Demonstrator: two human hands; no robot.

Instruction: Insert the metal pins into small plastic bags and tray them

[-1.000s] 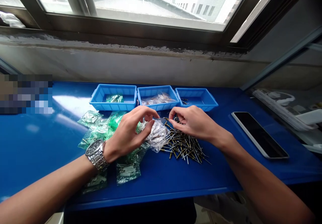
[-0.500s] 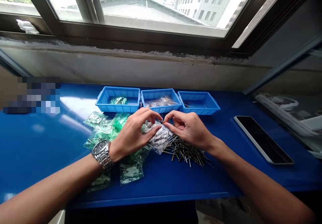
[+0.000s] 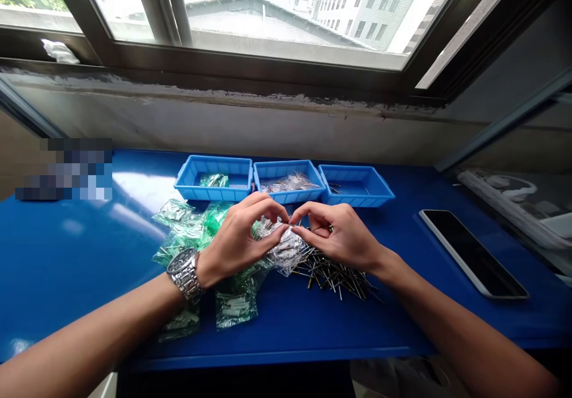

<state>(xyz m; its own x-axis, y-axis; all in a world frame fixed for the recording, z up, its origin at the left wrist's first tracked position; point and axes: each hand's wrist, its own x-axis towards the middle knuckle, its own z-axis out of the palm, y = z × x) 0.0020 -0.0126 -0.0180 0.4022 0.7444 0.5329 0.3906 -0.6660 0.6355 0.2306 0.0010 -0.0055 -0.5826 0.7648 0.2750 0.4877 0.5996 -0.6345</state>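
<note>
My left hand point(image 3: 245, 234) and my right hand point(image 3: 342, 234) meet fingertip to fingertip above the middle of the blue table. Each pinches at something tiny between the tips, too small to make out. Under them lie clear plastic bags point(image 3: 288, 249) of small parts. A loose pile of thin metal rods point(image 3: 335, 276), some with yellowish ends, spreads below my right hand. Green-tinted bags point(image 3: 179, 222) of pieces lie around my left hand and wrist, and one more green bag point(image 3: 236, 308) is nearer the front edge.
Behind the hands stand three blue bins in a row: the left bin point(image 3: 214, 193) holds a green bag, the middle bin point(image 3: 292, 196) clear bags, the right bin point(image 3: 361, 200) a few rods. A phone point(image 3: 473, 255) lies at the right.
The fingertips of both hands have closed together, where a small gap showed between my left finger and thumb. The whole view has shifted slightly.
</note>
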